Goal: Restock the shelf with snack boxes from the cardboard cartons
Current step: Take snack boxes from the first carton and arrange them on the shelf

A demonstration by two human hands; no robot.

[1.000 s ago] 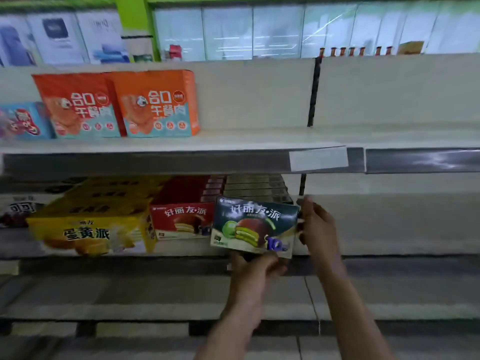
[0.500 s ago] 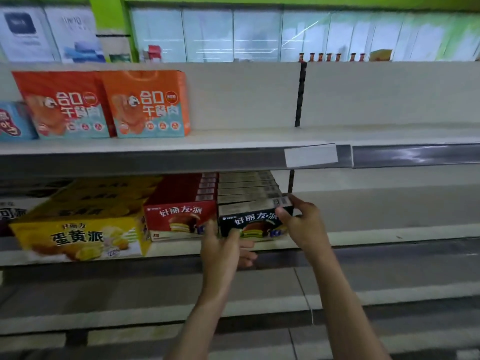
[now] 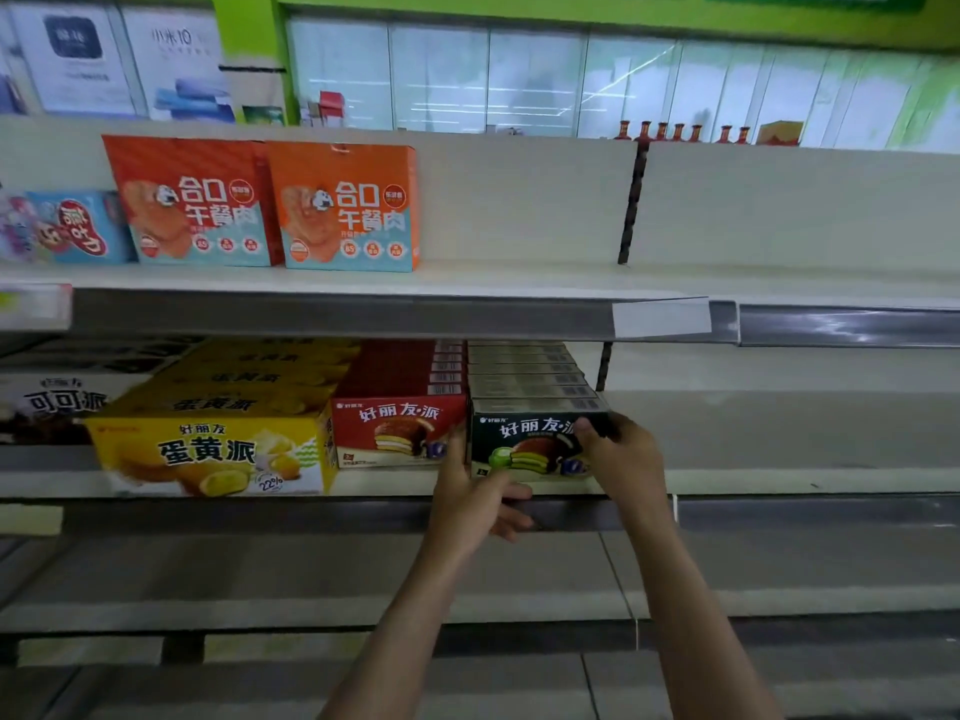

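A dark green snack box (image 3: 530,445) stands upright at the front of a row of like boxes on the middle shelf (image 3: 779,483). My left hand (image 3: 475,493) grips its lower left corner, thumb on the front face. My right hand (image 3: 621,462) holds its right end, fingers over the upper right corner. The box rests on the shelf, touching the red snack box (image 3: 397,431) to its left. No cardboard carton is in view.
Yellow boxes (image 3: 208,449) and a dark box (image 3: 47,407) fill the middle shelf's left part. Two orange boxes (image 3: 270,205) and a blue one (image 3: 67,226) stand on the upper shelf (image 3: 519,283). Bare shelf runs to the right on both levels and on the lower shelf (image 3: 311,574).
The green box went from held in front of the shelf to set upright at the front of its row. Both hands followed it in and stay on it.
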